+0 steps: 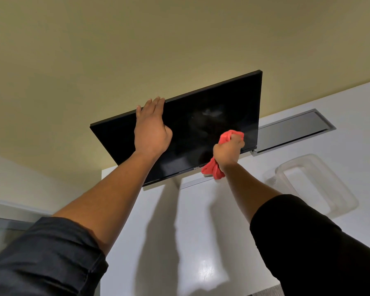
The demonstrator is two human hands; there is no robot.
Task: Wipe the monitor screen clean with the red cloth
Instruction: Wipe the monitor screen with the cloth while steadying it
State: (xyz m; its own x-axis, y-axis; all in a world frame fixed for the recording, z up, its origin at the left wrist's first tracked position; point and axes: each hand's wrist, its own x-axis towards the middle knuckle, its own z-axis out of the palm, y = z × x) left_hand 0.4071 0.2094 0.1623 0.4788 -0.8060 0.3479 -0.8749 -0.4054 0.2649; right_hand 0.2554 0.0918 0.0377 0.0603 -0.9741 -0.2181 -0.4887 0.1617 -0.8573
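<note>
A black monitor [192, 124] stands on a white desk, its dark screen facing me, with a faint smear near the upper middle. My left hand [151, 129] lies flat on the screen's upper left part, its fingers reaching over the top edge. My right hand [229, 151] is closed around a bunched red cloth [231, 136] and presses it on the lower right of the screen. A tail of the cloth hangs out below my fist, over the bottom bezel.
The white desk [201, 242] stretches toward me, with arm shadows across it. A grey cable hatch [297, 130] is set in the desk right of the monitor. A clear plastic tray [314, 184] sits at the right. A beige wall [137, 50] rises behind.
</note>
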